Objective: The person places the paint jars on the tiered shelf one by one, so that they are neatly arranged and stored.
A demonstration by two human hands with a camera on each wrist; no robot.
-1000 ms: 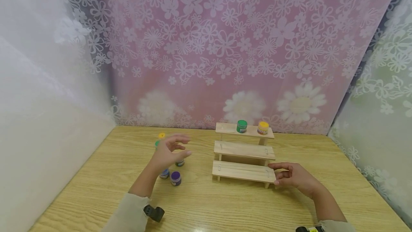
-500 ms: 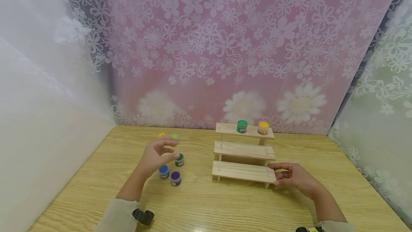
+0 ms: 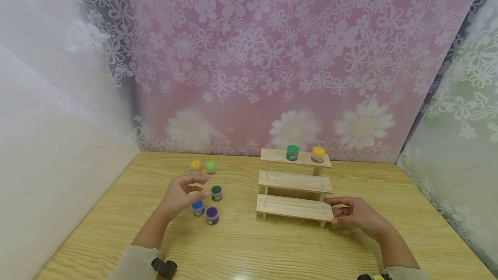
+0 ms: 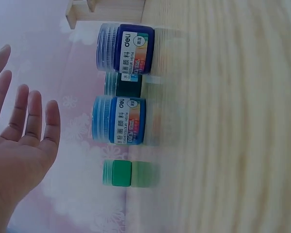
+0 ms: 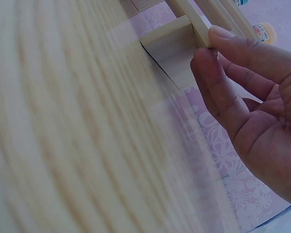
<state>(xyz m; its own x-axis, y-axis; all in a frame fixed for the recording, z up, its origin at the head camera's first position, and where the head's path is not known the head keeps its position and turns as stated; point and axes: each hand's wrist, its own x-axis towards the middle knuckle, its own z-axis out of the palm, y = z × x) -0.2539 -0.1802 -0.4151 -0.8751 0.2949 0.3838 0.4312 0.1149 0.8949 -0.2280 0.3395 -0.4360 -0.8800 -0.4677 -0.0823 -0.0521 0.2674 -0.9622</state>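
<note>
My left hand [image 3: 178, 195] hovers over a group of small paint jars, fingers apart and holding nothing. Nearest to it are a blue paint jar [image 3: 198, 208], a dark green paint jar [image 3: 216, 193] and a purple paint jar [image 3: 212, 215]. In the left wrist view, the blue jar [image 4: 119, 120] stands upright beside the open palm, apart from it. My right hand [image 3: 357, 216] pinches the right end of the lowest step of a three-tier wooden stand [image 3: 293, 206]; in the right wrist view thumb and fingers [image 5: 228, 104] meet at the board's corner.
On the top step stand a green paint jar [image 3: 292, 152] and a yellow paint jar [image 3: 317, 154]. Behind my left hand are a yellow-orange jar [image 3: 196, 166], a light green jar [image 3: 211, 167] and a mostly hidden green jar. A flowered curtain [image 3: 249, 77] closes off the table's back.
My left hand has drawn back to the left and toward me, uncovering the dark green, blue and light green jars. My right hand and the stand have stayed still.
</note>
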